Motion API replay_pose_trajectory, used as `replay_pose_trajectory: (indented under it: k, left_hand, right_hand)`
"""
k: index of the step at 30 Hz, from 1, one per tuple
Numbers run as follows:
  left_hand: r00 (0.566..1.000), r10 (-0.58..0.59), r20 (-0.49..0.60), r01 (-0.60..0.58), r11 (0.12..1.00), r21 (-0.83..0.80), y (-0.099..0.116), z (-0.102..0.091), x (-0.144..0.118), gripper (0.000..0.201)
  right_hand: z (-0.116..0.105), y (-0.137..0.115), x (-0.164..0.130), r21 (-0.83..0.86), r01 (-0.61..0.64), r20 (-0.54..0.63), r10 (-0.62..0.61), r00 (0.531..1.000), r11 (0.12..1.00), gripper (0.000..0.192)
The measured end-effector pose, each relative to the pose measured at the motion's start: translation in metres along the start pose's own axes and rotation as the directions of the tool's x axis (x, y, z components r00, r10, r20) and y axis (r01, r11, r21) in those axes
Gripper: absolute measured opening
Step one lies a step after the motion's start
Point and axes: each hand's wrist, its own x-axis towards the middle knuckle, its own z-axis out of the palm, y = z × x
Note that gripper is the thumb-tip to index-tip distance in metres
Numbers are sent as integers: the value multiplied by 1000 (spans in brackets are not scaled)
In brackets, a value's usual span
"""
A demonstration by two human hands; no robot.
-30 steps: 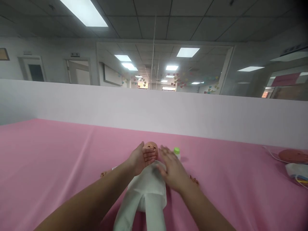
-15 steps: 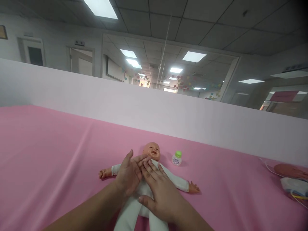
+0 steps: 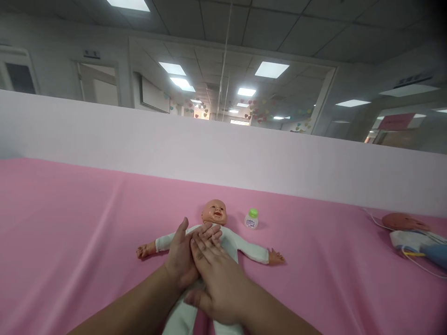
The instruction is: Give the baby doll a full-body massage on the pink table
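My left hand [image 3: 183, 258] is palm up above the torso of a baby doll, fingers stretched out. Across its palm and fingers lies my right hand [image 3: 220, 279], palm down and flat, thumb apart. No object shows between the two palms. The baby doll [image 3: 231, 239] lies face up with its arms spread, dressed in a white suit; my hands cover much of its body. Just right of the doll's head stands a small clear bottle [image 3: 251, 221] with a green cap and a label.
A pink sheet [image 3: 87, 223] with some creases covers the surface. At the far right lie a second doll-like figure [image 3: 401, 221] and white and blue items [image 3: 415, 242] with a thin tube. A white wall panel [image 3: 223, 149] borders the back, with glass above it.
My right hand has slid leftward over the left palm, so the two overlap more. The whole view has shifted slightly; the doll and bottle lie where they were.
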Motion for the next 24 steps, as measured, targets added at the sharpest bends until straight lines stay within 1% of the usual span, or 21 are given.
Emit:
replay_pose_trajectory:
  k: [3, 4, 6, 9, 11, 13, 15, 19, 22, 24]
  left_hand:
    - [998, -23, 61, 21, 999, 38, 0, 0, -1, 74]
    - [998, -8, 63, 4, 998, 55, 2, 0, 0, 74]
    - [998, 57, 29, -59, 994, 97, 7, -2, 2, 73]
    - [991, 133, -28, -127, 980, 151, 15, -4, 4, 75]
    - [990, 140, -27, -134, 978, 160, 18, -6, 6, 77]
    - [992, 123, -16, -119, 981, 153, 19, -6, 6, 79]
    - [995, 96, -8, -94, 986, 140, 17, -4, 5, 82]
    - [999, 42, -11, -40, 995, 95, 7, 4, -1, 82]
    - [999, -11, -35, 13, 997, 71, -1, 8, -5, 78]
    - [999, -26, -19, 28, 996, 85, -2, 8, -6, 79]
  right_hand:
    - [-3, 12, 0, 0, -79, -23, 79, 997, 997, 98]
    - [-4, 15, -1, 7, -94, -26, 94, 995, 996, 96]
    - [-6, 18, -5, 33, -102, -19, 102, 995, 994, 95]
    - [-5, 14, -9, 88, -36, 8, 35, 999, 995, 96]
    - [-4, 7, -10, 127, 49, 10, -51, 999, 991, 98]
    - [-1, 0, -9, 155, 117, -8, -117, 993, 981, 100]
    - [2, -4, -8, 157, 139, -19, -138, 990, 978, 104]
    - [7, -1, -2, 65, 116, -24, -114, 993, 991, 111]
    - [4, 9, 0, -17, 90, -38, -90, 995, 996, 108]
    - [0, 16, 0, -35, 40, -43, -41, 998, 999, 105]
